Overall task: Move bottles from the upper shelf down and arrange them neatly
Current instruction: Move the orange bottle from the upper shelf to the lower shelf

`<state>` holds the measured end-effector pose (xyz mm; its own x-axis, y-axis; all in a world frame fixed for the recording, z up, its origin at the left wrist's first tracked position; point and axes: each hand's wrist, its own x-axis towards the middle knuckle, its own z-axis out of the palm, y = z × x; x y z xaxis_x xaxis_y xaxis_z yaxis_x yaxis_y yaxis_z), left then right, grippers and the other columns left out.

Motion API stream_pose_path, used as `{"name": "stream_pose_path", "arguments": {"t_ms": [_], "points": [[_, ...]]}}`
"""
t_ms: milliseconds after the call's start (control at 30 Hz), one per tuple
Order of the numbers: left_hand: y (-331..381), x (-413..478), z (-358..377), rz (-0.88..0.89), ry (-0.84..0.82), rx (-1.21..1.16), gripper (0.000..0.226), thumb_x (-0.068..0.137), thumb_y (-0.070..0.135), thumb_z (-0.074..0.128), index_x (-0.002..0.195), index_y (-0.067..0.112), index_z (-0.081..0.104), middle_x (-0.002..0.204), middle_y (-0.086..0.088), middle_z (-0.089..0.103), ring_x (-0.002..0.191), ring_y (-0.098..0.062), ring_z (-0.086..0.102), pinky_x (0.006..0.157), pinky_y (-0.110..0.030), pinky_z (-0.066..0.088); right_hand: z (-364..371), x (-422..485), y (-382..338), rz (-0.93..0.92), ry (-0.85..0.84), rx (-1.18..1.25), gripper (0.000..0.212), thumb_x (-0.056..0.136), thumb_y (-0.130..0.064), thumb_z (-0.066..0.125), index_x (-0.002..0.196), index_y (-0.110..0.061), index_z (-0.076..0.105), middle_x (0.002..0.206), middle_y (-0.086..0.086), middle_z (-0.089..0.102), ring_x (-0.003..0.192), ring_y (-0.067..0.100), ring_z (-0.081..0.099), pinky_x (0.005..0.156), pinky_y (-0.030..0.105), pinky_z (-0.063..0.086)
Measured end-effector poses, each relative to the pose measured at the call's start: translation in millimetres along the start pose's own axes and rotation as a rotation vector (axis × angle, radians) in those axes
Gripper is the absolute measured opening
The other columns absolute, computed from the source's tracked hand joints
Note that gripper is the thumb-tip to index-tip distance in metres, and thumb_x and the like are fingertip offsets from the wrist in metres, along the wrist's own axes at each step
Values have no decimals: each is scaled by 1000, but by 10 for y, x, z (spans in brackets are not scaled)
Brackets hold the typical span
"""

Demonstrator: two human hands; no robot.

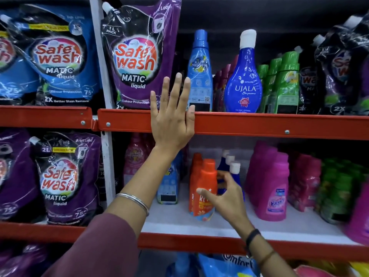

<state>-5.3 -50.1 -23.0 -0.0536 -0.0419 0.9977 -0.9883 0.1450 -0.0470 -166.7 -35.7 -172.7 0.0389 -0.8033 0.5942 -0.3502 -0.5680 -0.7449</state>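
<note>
My left hand (171,120) is spread flat, empty, on the upper shelf's front edge (259,124). The light-blue bottle (199,76) stands upright just right of its fingers. My right hand (223,193) loosely pinches the orange bottle (207,182) below.

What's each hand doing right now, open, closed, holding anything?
Left hand: open, fingers spread, flat against the red shelf rail, holding nothing.
Right hand: partly curled at the front orange bottle, thumb touching it; firm grip cannot be told.
</note>
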Motion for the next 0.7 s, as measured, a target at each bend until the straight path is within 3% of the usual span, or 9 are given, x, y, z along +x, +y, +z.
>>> {"name": "stream_pose_path", "arguments": {"t_ms": [300,500,700], "points": [[-18,-3,24,7,18,4,55,98,34,33,150,18,26,157,-5,30,147,-28,21,119,-55,13,302,-36,410,138,-114,-21,64,62,-43,82,114,-26,48,115,2,66,99,17,64,86,34,55],[-17,-2,25,11,24,7,55,98,34,33,150,18,26,157,-5,31,147,-28,21,119,-54,13,347,-51,460,135,-145,-60,72,63,-49,80,122,-24,46,119,-1,63,104,13,61,89,33,54],[-4,-11,5,0,1,13,53,99,35,32,150,19,27,157,-4,31,147,-27,21,119,-53,13,226,-129,325,79,-139,-210,75,64,-63,71,124,-28,45,122,-9,61,104,8,59,83,28,51]]}}
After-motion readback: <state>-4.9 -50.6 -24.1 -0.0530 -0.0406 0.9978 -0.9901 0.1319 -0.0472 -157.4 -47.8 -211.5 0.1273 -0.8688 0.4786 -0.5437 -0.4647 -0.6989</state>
